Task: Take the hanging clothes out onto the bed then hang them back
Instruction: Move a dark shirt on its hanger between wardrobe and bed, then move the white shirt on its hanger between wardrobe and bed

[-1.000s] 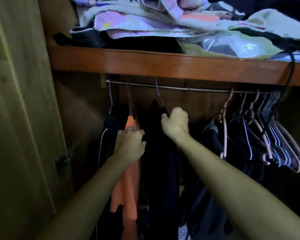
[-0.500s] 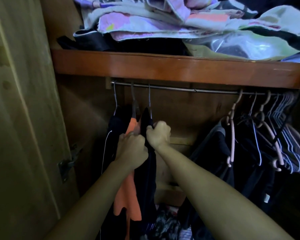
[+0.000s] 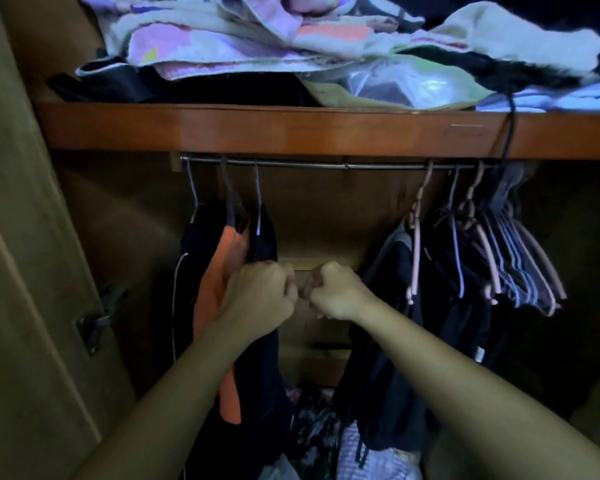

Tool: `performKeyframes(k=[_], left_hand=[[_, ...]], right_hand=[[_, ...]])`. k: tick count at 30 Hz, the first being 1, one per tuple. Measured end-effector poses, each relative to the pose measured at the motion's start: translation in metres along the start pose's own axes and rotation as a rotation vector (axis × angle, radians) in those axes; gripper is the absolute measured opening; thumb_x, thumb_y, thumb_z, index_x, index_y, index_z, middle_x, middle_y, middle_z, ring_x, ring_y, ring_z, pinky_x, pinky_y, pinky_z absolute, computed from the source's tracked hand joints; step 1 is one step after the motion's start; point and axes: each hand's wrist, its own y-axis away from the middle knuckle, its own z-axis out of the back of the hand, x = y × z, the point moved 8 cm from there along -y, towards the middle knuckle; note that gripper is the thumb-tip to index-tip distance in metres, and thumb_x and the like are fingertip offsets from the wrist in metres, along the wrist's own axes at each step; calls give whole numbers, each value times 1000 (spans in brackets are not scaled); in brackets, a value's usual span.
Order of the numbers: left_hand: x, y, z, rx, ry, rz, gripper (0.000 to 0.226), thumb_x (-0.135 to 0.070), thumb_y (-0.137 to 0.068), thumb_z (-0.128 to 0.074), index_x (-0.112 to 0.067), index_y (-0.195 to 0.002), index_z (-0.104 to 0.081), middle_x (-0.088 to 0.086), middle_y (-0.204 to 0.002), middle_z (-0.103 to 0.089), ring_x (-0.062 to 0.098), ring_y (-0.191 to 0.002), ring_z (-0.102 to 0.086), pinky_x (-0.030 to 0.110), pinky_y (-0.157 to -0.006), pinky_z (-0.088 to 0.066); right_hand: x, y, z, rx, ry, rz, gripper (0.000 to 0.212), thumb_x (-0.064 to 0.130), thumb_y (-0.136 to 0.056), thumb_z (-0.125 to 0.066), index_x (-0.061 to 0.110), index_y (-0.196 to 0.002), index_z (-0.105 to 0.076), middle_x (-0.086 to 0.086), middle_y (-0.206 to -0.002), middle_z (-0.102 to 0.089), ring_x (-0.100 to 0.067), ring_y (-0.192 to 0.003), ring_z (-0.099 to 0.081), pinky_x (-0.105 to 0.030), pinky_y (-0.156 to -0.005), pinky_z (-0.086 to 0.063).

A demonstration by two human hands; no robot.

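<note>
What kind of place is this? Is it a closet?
Yes, most likely the inside of a wooden wardrobe. A metal rail runs across it with clothes on hangers, a wooden shelf above holds folded blankets, and a door stands open on the left.

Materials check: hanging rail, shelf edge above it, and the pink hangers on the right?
Rail: looks like metal, thin grey tube with a bright sheen, likely chromed or polished steel.
Shelf edge: wood or wood veneer, reddish-brown with a glossy varnished look; the grain is too blurred to tell which.
Pink hangers: probably plastic or coated, matte rounded arms; uncertain in this dim light.
</note>
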Motion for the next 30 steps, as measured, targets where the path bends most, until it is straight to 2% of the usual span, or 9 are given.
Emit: performKeyframes(k=[2, 5, 8, 13, 18, 20, 24, 26, 30], left_hand=[[-26, -1, -18, 143, 19, -60, 17, -35, -90, -55, -25, -99, -66, -5, -89, -66, 21, -83, -63, 29, -63, -39], [-65, 3, -51, 390, 125, -119, 28, -39, -91, -60, -23, -113, -63, -11, -82, -53, 13, -80, -54, 29, -61, -36], [-103, 8, -76, 514, 203, -162, 36, -39, -90, -64, -20, -120, -60, -10, -89, -52, 12, -86, -52, 23, -59, -35], [-172, 17, -101, 648, 213, -283, 42, -43, -88, -65, -26, -126, -57, -1, -115, -57, 20, -104, -55, 36, -89, -49], [-238, 26, -117, 764, 274, -441, 40, -45, -88, -65, -27, -123, -57, -8, -100, -58, 14, -90, -58, 33, -76, -48], [-262, 28, -121, 782, 267, -517, 39, -45, -88, -64, -28, -123, -57, -6, -102, -59, 15, -91, -56, 32, -74, -45], [-309, 37, -123, 800, 256, -676, 42, -45, -91, -61, -28, -129, -55, -3, -119, -59, 17, -99, -55, 31, -77, -43], [-330, 45, -124, 813, 267, -747, 42, -46, -91, -61, -29, -129, -54, -4, -120, -58, 15, -99, -55, 30, -77, -43], [-371, 73, -119, 829, 270, -900, 42, -45, -92, -61, -29, -129, -54, -5, -117, -58, 15, -104, -56, 32, -84, -48]], right_hand=[[-21, 25, 10, 37, 47, -19, 17, 17, -81, -55, 14, -80, -71, -7, -81, -72, -26, -78, -70, -46, -76, -60], [-54, 64, 29, 55, 99, -41, 8, 27, -83, -65, 22, -80, -70, 2, -82, -69, -18, -83, -67, -37, -80, -59], [-87, 103, 42, 128, 152, -86, 11, 34, -84, -69, 24, -88, -70, 4, -89, -68, -15, -88, -65, -33, -80, -57], [-135, 157, 73, 91, 282, -186, 11, 37, -87, -65, 26, -90, -68, 2, -95, -66, -19, -89, -64, -41, -82, -57], [-167, 209, 103, -9, 327, -303, 9, 37, -89, -62, 29, -85, -63, 3, -93, -66, -20, -89, -64, -37, -79, -56], [-181, 230, 112, -52, 337, -376, 10, 37, -89, -61, 29, -85, -65, 2, -93, -67, -21, -89, -65, -36, -77, -56], [-206, 272, 125, -138, 319, -528, 11, 37, -90, -61, 30, -83, -67, 4, -89, -68, -17, -84, -65, -38, -77, -58], [-214, 295, 127, -183, 303, -604, 12, 34, -90, -61, 30, -79, -64, 4, -90, -69, -17, -83, -66, -38, -77, -58], [-222, 347, 121, -297, 297, -771, 7, 32, -90, -60, 28, -88, -66, 3, -94, -69, -18, -86, -66, -38, -79, -57]])
